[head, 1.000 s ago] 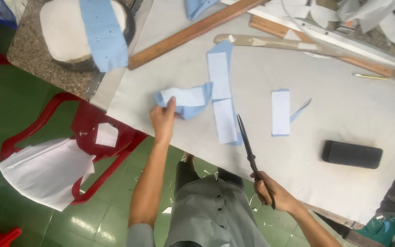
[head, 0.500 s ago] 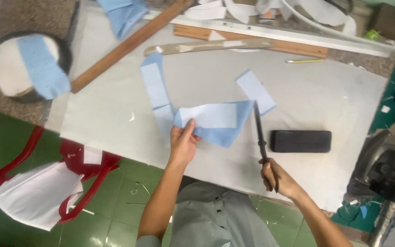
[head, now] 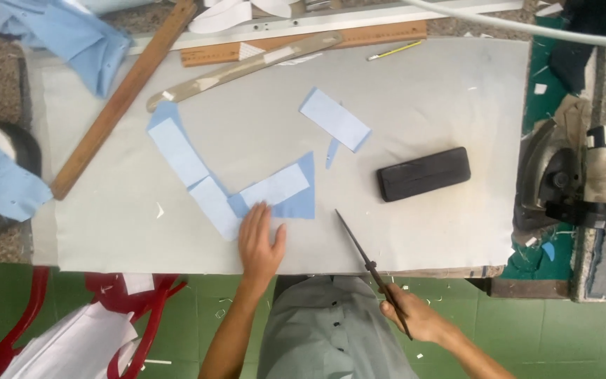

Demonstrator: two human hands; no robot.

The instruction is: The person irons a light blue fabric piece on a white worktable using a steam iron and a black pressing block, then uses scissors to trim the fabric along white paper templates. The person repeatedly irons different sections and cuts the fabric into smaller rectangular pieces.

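Left hand [head: 259,242] on light blue fabric [head: 296,200], paler blue strip [head: 275,186] on top. Right hand [head: 415,319] holds dark scissors [head: 369,265].
Beyond scissors: black block [head: 423,173], plain. Beyond fabric: pale blue piece [head: 334,119].
Table cover [head: 422,91] light grey, plain.
Far of left hand: brown wooden ruler [head: 117,98].
Below left hand: red chair [head: 135,309], green tiled floor [head: 548,337].

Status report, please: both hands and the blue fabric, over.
Left hand flat on blue fabric piece. Right hand grips scissors, blades shut, off the cloth. Nothing between them.
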